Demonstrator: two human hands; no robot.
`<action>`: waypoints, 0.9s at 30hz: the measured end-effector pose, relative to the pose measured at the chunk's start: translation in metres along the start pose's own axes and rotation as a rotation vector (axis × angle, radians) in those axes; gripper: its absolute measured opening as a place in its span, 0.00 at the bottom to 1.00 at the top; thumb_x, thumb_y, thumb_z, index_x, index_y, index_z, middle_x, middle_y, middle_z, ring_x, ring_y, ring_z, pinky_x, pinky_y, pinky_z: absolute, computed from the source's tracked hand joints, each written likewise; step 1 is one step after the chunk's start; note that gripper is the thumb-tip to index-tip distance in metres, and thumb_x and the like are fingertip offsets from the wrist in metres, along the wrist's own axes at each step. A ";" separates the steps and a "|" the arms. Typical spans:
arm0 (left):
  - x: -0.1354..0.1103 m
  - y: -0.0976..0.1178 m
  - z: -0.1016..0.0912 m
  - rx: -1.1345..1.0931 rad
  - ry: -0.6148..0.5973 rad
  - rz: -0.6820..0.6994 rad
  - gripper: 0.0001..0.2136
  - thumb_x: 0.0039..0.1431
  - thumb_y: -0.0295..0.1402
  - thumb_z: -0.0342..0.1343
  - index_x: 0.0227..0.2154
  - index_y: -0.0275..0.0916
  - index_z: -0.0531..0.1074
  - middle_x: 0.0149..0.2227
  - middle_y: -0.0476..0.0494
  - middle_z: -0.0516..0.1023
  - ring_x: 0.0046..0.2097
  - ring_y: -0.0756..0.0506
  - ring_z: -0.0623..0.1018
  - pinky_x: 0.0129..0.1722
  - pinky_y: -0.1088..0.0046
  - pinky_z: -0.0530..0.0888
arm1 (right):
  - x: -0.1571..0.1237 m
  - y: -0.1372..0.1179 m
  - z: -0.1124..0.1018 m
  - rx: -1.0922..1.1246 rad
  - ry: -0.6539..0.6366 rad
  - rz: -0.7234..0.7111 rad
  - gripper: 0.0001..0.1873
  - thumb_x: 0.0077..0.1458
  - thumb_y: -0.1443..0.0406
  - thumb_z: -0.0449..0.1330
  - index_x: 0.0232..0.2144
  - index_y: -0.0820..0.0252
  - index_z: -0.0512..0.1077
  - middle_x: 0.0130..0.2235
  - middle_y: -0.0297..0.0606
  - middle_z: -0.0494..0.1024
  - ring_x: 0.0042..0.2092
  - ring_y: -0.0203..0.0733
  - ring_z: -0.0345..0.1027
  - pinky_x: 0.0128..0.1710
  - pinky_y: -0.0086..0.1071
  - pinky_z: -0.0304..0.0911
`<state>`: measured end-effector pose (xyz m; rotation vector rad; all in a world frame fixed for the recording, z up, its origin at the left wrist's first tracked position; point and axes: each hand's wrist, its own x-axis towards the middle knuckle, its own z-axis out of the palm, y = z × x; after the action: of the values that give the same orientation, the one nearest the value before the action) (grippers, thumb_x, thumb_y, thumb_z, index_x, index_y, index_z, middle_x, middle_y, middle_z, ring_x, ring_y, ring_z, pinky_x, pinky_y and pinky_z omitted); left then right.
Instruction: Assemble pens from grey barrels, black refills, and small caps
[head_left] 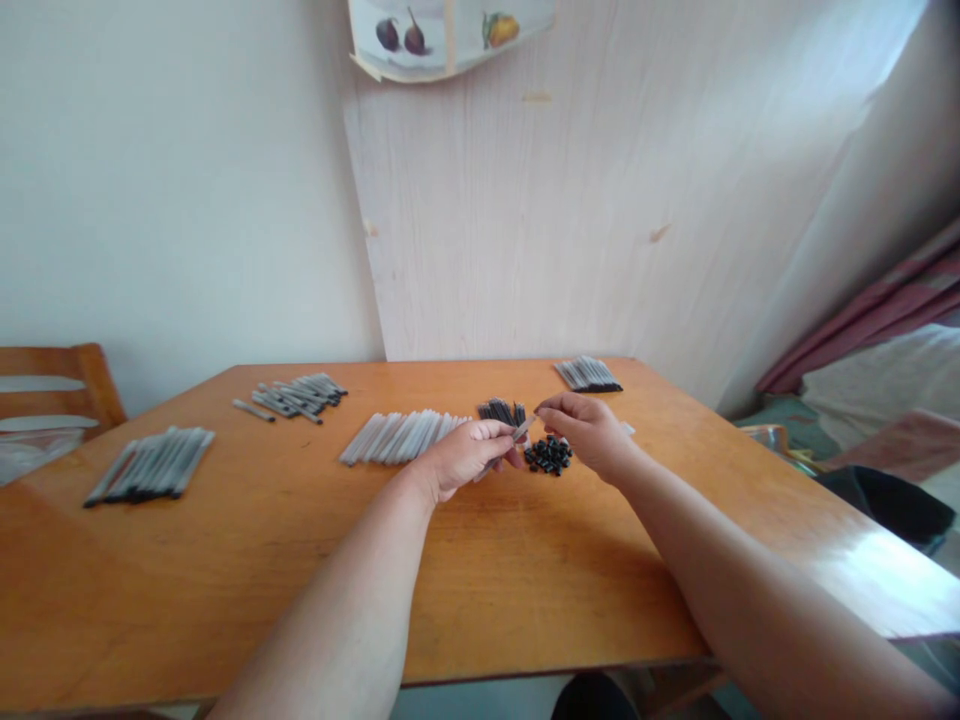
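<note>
Bare forearms (pixel 341 590) above the tabletop (pixel 480 600) — clear barrel (pixel 523 430) in the left hand (pixel 469 458)

The forearms enter from the near edge and converge over the middle of the tabletop; the left fingers are closed on the slim clear barrel, thumb uppermost, with one end projecting toward the right hand (pixel 589 425); the right fingertips are drawn together close to that end — whether they pinch the barrel or some smaller part cannot be told.

Handling: the barrel should prove light and fairly stiff; its smooth wall may roll or slip between dry fingertips, and could crack if bent hard; hold it around mid-length, between thumb and forefinger, so that the end stays accessible.

Materials and shapes: the barrel row (pixel 405 438), just beside the left hand, consists of straight, translucent tubes, plastic by appearance, laid side by side; the black pieces (pixel 548 456) form a low heap of short, stubby parts near the right hand; the dark rods (pixel 502 412) lie beyond them as a slender bundle; the left-hand stack (pixel 154 465), the looser rear group (pixel 296 395) and the far-right stack (pixel 589 374) combine greyish, translucent bodies with black ends; the tabletop is orange-brown, wood-like and smooth, glossy toward its right edge.
</note>
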<state>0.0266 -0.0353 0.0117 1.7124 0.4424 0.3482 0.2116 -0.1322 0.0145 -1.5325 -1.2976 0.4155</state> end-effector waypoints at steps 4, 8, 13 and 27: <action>0.000 0.000 0.000 -0.018 0.001 0.015 0.18 0.55 0.42 0.55 0.45 0.36 0.74 0.34 0.42 0.78 0.31 0.51 0.69 0.30 0.76 0.61 | -0.001 -0.001 0.001 -0.147 -0.007 -0.057 0.14 0.53 0.59 0.54 0.36 0.58 0.76 0.28 0.35 0.75 0.31 0.37 0.65 0.30 0.29 0.58; 0.000 0.000 0.000 -0.021 0.017 0.009 0.18 0.56 0.41 0.55 0.45 0.36 0.74 0.34 0.42 0.78 0.30 0.51 0.69 0.31 0.75 0.61 | -0.001 -0.003 0.001 -0.204 -0.010 -0.084 0.15 0.53 0.62 0.53 0.38 0.58 0.77 0.30 0.36 0.76 0.32 0.37 0.67 0.31 0.28 0.59; 0.001 -0.001 0.000 -0.017 0.011 0.013 0.19 0.56 0.42 0.55 0.46 0.36 0.73 0.34 0.42 0.78 0.30 0.51 0.69 0.31 0.74 0.61 | -0.001 -0.003 0.001 -0.194 0.012 -0.069 0.16 0.54 0.62 0.52 0.39 0.58 0.77 0.28 0.35 0.76 0.31 0.37 0.67 0.31 0.28 0.59; 0.001 0.001 0.000 -0.020 0.021 0.028 0.15 0.56 0.38 0.55 0.43 0.35 0.74 0.35 0.41 0.78 0.33 0.50 0.71 0.37 0.73 0.65 | 0.008 0.010 -0.020 -0.124 -0.021 0.041 0.11 0.49 0.62 0.57 0.34 0.59 0.75 0.24 0.33 0.73 0.24 0.33 0.62 0.22 0.26 0.55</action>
<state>0.0276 -0.0353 0.0123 1.6983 0.4297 0.3901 0.2357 -0.1336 0.0166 -1.6646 -1.3313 0.3838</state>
